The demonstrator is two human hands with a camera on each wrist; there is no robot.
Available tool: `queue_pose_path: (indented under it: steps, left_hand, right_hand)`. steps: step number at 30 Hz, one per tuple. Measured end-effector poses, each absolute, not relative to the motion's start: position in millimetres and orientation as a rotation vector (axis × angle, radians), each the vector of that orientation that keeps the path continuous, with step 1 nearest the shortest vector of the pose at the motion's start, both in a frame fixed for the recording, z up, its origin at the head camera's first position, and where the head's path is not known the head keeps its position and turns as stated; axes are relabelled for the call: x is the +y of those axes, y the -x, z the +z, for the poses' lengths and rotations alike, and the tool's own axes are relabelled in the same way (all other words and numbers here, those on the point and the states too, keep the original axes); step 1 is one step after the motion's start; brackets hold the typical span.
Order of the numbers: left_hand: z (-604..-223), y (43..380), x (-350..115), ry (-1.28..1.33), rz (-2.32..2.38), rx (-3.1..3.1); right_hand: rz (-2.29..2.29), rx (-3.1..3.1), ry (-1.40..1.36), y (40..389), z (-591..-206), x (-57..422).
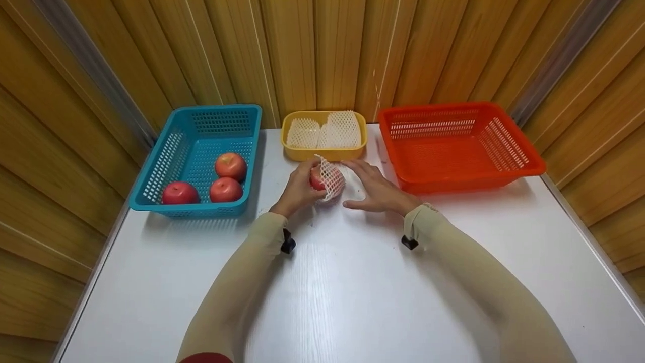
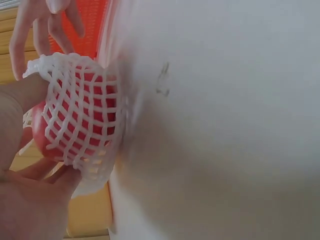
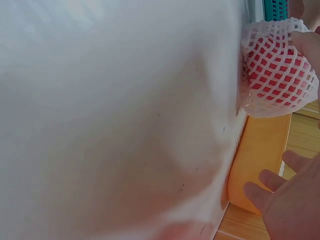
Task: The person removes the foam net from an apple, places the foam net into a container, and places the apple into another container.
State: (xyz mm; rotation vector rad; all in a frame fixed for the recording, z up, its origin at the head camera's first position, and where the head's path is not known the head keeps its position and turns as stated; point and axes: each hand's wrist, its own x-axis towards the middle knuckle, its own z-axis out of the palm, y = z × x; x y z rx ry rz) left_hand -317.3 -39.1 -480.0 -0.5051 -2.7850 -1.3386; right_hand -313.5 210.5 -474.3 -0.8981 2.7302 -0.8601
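A red apple [image 1: 316, 179] sits partly inside a white foam net sleeve [image 1: 332, 181] in the middle of the table, just in front of the yellow basket. My left hand [image 1: 299, 187] grips the apple from its left side, thumb and fingers around the fruit and the sleeve's edge. In the left wrist view the netting [image 2: 82, 110] covers much of the apple. To the right, my right hand [image 1: 379, 190] is held apart from the apple with its fingers spread and nothing in them. The right wrist view shows those spread fingers [image 3: 257, 195] beside the yellow basket.
A blue basket [image 1: 196, 207] at the left holds three apples [image 1: 231, 166]. Behind the hands stands a yellow basket [image 1: 322, 154] with white foam net sleeves [image 1: 344, 130]. At the right is a red basket [image 1: 453, 179]. Wood-patterned walls [image 1: 337, 55] enclose the white table [image 1: 342, 302].
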Motion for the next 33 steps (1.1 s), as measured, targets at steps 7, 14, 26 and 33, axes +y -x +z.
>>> queue_pose_path:
  steps: [7, 14, 26, 33]
  left_hand:
    - [-486.7, 317.9, -34.3, 0.522, -1.288, -2.855]
    - [-486.7, 318.7, -32.2, 0.490, -1.255, -2.894]
    - [-487.5, 319.1, -30.1, 0.461, -1.285, -2.904]
    - [-488.2, 318.5, -29.2, 0.479, -1.277, -2.895]
  right_hand:
    - [-0.849, 2.729, 0.855, 312.6, -474.1, 210.0]
    - [-0.838, 2.733, 0.830, 311.6, -473.8, 211.9]
    - [-0.843, 2.712, 0.822, 313.2, -475.5, 212.7]
    - [-0.849, 2.716, 0.827, 312.8, -476.1, 213.8]
